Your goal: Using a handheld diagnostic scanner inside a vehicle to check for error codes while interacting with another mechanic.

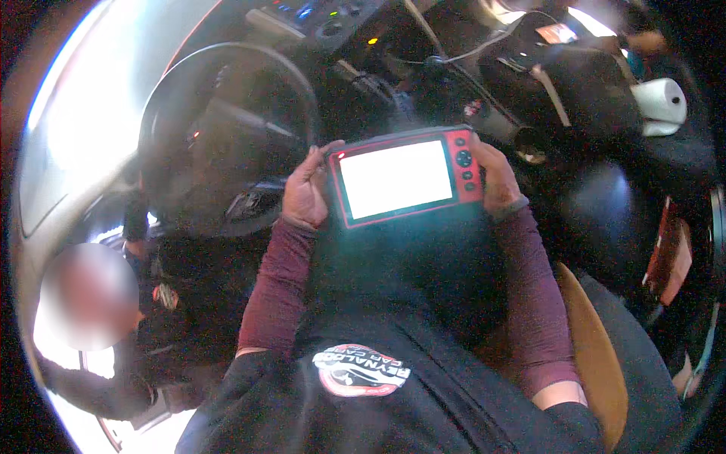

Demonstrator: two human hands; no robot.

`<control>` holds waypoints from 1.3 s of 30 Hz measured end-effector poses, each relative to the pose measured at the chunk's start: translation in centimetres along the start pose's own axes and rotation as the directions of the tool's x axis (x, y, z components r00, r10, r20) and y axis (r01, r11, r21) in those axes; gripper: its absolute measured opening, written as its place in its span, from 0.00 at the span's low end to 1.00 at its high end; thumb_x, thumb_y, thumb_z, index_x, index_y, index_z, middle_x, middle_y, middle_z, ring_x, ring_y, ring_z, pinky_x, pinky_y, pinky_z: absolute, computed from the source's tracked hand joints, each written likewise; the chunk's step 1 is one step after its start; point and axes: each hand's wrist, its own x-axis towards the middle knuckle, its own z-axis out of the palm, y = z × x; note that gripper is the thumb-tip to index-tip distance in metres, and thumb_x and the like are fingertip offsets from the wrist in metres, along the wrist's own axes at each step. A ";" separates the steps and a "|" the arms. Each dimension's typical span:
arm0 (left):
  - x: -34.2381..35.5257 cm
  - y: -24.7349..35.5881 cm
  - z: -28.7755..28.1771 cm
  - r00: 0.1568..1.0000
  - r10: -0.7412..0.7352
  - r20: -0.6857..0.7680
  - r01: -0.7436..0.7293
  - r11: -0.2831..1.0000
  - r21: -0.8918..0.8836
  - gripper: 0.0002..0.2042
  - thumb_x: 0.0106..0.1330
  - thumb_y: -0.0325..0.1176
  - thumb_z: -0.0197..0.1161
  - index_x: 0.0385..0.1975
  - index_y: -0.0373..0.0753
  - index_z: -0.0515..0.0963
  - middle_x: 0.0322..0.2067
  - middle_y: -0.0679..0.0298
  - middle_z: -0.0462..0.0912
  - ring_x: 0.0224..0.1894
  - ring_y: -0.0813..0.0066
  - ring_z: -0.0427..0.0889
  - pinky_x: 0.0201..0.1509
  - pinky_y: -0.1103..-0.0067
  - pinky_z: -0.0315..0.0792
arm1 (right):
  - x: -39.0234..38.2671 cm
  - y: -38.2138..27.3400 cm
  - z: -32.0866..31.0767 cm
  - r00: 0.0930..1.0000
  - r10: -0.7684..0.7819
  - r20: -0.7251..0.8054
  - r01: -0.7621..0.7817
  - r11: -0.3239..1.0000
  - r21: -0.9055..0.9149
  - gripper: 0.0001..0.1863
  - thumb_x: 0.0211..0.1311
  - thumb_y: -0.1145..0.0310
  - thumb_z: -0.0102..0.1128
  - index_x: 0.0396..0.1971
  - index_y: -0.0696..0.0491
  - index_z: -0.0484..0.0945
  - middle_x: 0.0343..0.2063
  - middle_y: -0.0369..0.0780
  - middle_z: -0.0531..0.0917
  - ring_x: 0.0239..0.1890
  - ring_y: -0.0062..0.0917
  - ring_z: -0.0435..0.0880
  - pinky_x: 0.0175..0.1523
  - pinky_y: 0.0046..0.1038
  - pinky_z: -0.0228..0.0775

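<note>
A red-and-black handheld diagnostic scanner (398, 178) is held level in front of me, with its screen lit white and several round buttons on its right side. My left hand (308, 189) grips the left edge, thumb along the upper corner. The right end is in my right hand (495, 172), whose thumb lies close to the buttons. Both hands are closed on it, and the fingers beneath are hidden. Dark red sleeves cover my forearms.
Ahead on the left is a car steering wheel (227, 47), with a lit dashboard panel (321, 17) beyond. A white paper roll (659, 103) lies far right, past a dark seat. Another person (94, 325) is at the left by the bright door opening.
</note>
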 end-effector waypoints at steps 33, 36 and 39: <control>2.6 -8.3 -0.2 0.927 0.273 -0.259 -0.166 0.914 0.370 0.27 0.55 0.21 0.60 0.58 0.32 0.68 0.46 0.58 0.80 0.46 0.68 0.80 0.56 0.75 0.72 | 1.8 3.2 -1.3 1.000 -0.029 -0.005 0.025 0.924 -0.383 0.26 0.58 0.66 0.68 0.53 0.57 0.69 0.41 0.37 0.80 0.39 0.22 0.80 0.44 0.28 0.76; 3.6 -8.9 -1.9 0.913 0.339 -0.228 -0.178 0.833 0.524 0.24 0.56 0.23 0.63 0.55 0.32 0.70 0.45 0.59 0.80 0.46 0.71 0.80 0.54 0.76 0.72 | 1.8 3.3 -0.8 0.996 -0.080 0.024 0.083 0.897 -0.433 0.27 0.58 0.65 0.68 0.54 0.57 0.69 0.41 0.38 0.80 0.38 0.22 0.80 0.43 0.27 0.76; 4.1 -9.8 -2.3 0.898 0.378 -0.226 -0.200 0.808 0.554 0.23 0.57 0.26 0.64 0.54 0.32 0.71 0.46 0.60 0.80 0.46 0.73 0.79 0.54 0.77 0.71 | 1.6 3.1 -0.9 0.995 -0.094 0.031 0.098 0.896 -0.433 0.27 0.58 0.65 0.68 0.54 0.57 0.69 0.40 0.37 0.80 0.38 0.21 0.80 0.43 0.27 0.76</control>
